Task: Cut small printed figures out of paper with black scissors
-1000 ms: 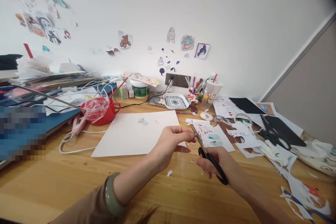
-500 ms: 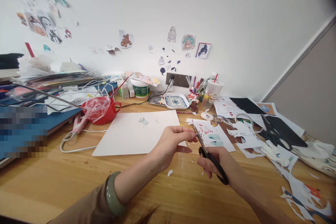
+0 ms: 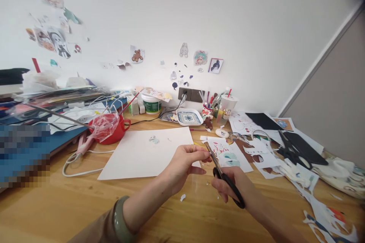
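My right hand (image 3: 232, 182) grips black-handled scissors (image 3: 215, 159), with the blades pointing up and away to the left. The blade tips come right beside the fingertips of my left hand (image 3: 185, 163), which are pinched together. Whatever lies in that pinch is too small to make out. Behind my left hand lies a large white sheet (image 3: 128, 155) with small pale green cutouts (image 3: 154, 139) on it. A printed sheet with red and teal drawings (image 3: 226, 153) sits just beyond the scissors. One small paper scrap (image 3: 183, 197) rests on the wood below my hands.
On the left stands a red mug (image 3: 114, 133) with plastic wrap. A patterned square dish (image 3: 189, 117), a pen cup (image 3: 207, 110) and a drink cup (image 3: 226, 110) line the back. Larger scissors (image 3: 293, 152) and paper offcuts (image 3: 327, 212) lie at right.
The whole scene sits slightly lower in view, as the camera has tilted up a little. My hands and the scissors keep nearly the same pose.
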Demonstrator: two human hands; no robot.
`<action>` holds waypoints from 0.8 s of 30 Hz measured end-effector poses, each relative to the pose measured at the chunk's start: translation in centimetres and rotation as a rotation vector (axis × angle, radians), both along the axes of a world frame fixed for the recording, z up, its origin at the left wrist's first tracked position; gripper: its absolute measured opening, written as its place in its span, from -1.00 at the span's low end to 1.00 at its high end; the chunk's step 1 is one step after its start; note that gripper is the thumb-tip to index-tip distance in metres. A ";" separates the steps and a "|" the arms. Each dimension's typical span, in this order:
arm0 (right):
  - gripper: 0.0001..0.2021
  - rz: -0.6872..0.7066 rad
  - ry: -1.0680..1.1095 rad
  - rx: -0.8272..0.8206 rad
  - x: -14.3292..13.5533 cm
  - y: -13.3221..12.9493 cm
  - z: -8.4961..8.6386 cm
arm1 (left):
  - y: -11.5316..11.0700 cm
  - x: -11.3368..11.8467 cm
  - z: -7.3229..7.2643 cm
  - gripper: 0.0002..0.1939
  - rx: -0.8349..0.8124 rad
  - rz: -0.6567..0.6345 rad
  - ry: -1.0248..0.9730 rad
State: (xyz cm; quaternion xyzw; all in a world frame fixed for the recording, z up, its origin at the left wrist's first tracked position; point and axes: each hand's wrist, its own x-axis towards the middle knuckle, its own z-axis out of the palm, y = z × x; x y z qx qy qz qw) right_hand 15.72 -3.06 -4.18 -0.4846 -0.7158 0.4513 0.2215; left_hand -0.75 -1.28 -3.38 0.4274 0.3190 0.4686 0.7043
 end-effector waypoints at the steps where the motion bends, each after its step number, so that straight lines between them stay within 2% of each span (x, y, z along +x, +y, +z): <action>1: -0.64 -0.003 0.007 0.000 0.0 0.0 0.0 | 0.0 0.0 0.0 -0.84 -0.005 -0.002 -0.005; 14: -0.65 -0.002 -0.009 -0.023 0.1 0.0 0.0 | -0.1 -0.2 0.1 -0.83 0.001 -0.021 0.003; 24: -0.69 0.039 0.029 -0.034 0.1 -0.6 0.7 | -0.2 -0.2 0.5 -0.85 0.007 -0.051 -0.004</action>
